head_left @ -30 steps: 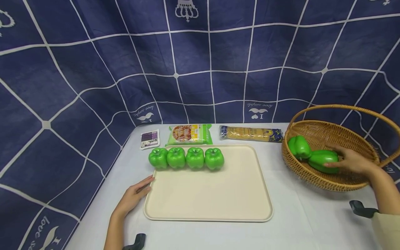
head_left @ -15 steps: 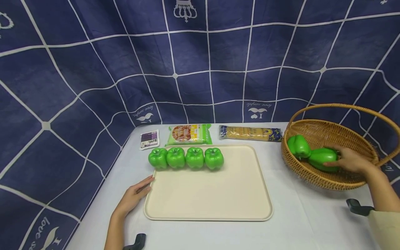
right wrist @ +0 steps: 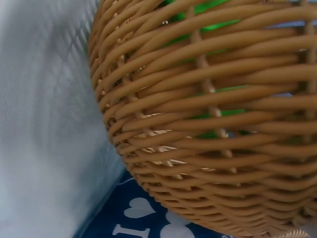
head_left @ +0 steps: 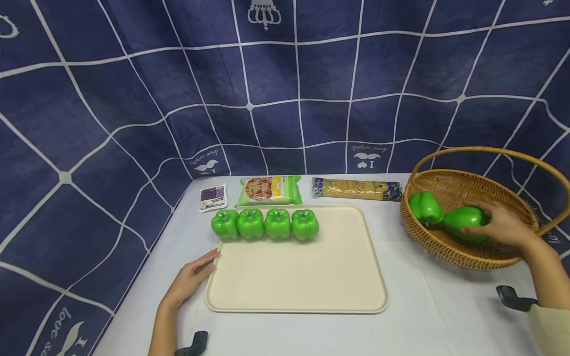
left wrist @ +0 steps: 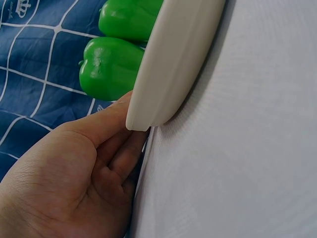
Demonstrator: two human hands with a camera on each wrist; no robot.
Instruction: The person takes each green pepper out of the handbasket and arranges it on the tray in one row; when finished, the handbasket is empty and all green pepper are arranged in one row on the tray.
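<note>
My right hand (head_left: 505, 226) reaches into a wicker basket (head_left: 467, 259) at the right, thumb and fingers around a green bell pepper (head_left: 463, 221). Another green bell pepper (head_left: 426, 207) lies beside it against the basket's left side. In the right wrist view the woven basket wall (right wrist: 208, 99) hides that hand, and bits of green show through the gaps. My left hand (head_left: 187, 283) rests on the table, its nearly straight fingers touching the left edge of a cream tray (head_left: 298, 277). The left wrist view has its fingertips right at the tray rim (left wrist: 173, 64).
Several green bell peppers (head_left: 278, 225) stand in a row along the tray's back left. Behind the tray lie a small white pack (head_left: 213, 198), a green food bag (head_left: 270, 191) and a spaghetti pack (head_left: 356, 190). The basket's handle (head_left: 490, 150) arches over its back. A blue checked cloth hangs behind.
The right hand's fingers have settled around the pepper, which has turned and shifted slightly right inside the basket. The left hand and the tray have stayed in place.
</note>
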